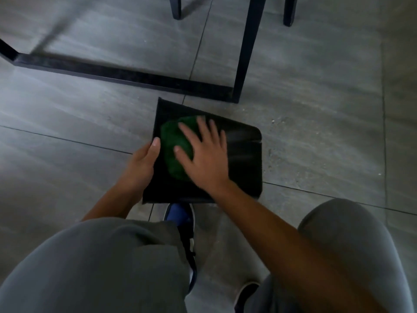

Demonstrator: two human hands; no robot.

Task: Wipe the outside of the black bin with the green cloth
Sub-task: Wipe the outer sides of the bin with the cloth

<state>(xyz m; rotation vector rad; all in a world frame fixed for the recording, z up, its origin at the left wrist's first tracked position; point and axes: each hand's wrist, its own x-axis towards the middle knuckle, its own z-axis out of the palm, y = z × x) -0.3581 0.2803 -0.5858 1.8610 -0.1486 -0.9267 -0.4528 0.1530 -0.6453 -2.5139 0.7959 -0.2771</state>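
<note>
Grey trouser legs (pixel 101 263) fill the near edge at six o'clock, with a blue shoe (pixel 180 216) between them, its toe tucked just under the near edge of the black bin (pixel 243 154). From where I sit, the bin appears to lie on its side on the grey tiled floor (pixel 67 109), one broad face turned up at me, its long axis running from six toward twelve o'clock.

On that face my right hand (pixel 203 157) lies flat, fingers straight and spread, pressing the bunched green cloth (pixel 174 143) down rather than gripping it. The cloth sits on the nine o'clock half of the face, poking out from under the fingers and thumb (pixel 180 153). My left hand (pixel 141 163) grips the bin's nine o'clock edge, thumb curled over onto the top and the other fingers hidden down the side, steadying it.

The strip toward three o'clock is uncovered, so I judge the next stroke runs that way, across the short axis. The right hand is the nearer to it, and the bin's rounded three o'clock corner marks where to stop.

Beyond, at twelve o'clock, a black metal frame (pixel 135 75) lies close to the bin's far corner; chair legs (pixel 176 7) stand further off. Open floor lies at three and nine.
</note>
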